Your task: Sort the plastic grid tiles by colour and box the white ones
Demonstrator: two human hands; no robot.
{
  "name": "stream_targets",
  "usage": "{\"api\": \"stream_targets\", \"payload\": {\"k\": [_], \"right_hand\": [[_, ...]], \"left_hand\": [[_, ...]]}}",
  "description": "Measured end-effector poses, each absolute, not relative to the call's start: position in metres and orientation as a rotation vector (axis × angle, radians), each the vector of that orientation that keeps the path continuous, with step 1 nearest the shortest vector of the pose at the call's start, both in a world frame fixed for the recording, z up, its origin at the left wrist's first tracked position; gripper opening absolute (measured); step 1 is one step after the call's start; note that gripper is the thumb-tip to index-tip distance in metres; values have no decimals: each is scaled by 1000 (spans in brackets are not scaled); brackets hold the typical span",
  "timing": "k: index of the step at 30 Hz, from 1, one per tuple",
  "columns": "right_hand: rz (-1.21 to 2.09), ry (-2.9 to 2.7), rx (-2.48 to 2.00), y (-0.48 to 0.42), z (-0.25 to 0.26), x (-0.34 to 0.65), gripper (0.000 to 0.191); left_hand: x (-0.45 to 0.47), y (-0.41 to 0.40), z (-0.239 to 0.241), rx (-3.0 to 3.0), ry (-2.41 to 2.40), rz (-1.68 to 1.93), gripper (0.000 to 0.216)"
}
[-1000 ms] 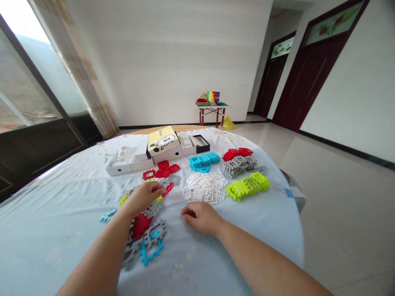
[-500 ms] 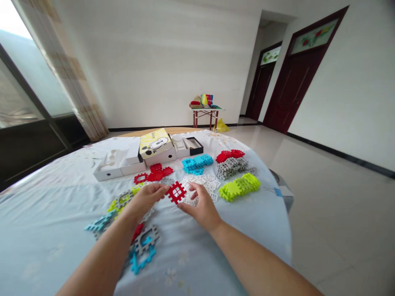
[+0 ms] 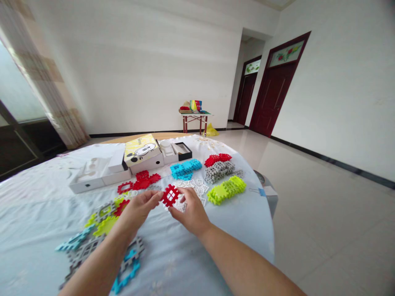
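In the head view, a red notched tile [image 3: 170,195] is held above the pale blue cloth [image 3: 242,222], between the two hands. Its left edge is pinched by the left hand's [image 3: 139,209] thumb and fingers. By the right hand [image 3: 194,213], thumb and forefinger are kept apart at its right side (whether it is gripped there cannot be told). White lattice pieces [image 3: 200,187] are heaped behind.

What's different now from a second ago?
The left hand has brought a red square rightward, in front of the white pieces. The right hand came up close to it; I can't tell if it's touching. The blue stack, green stack and yellow box stayed put.
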State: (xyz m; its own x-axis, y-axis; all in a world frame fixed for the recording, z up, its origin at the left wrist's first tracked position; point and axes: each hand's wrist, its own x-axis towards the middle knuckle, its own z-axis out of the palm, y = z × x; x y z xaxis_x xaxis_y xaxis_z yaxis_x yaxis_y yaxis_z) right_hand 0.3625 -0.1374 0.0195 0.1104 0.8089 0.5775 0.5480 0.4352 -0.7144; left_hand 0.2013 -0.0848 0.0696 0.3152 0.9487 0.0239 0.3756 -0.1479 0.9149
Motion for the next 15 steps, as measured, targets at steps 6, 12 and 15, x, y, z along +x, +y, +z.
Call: {"api": "stream_targets", "payload": {"k": [6,12,15], "right_hand": [[137,-1455,-1259,-133,39,389,49],[2,-1402,-1524,-97,69,472,52],[-51,-1325,-1762,-70,76,528,52]], "left_hand": [[214,-97,73,1748,1209,897,54],[240,-131,62,2080,1010,510,36],[248,-149,59,2258,825,297,26]]}}
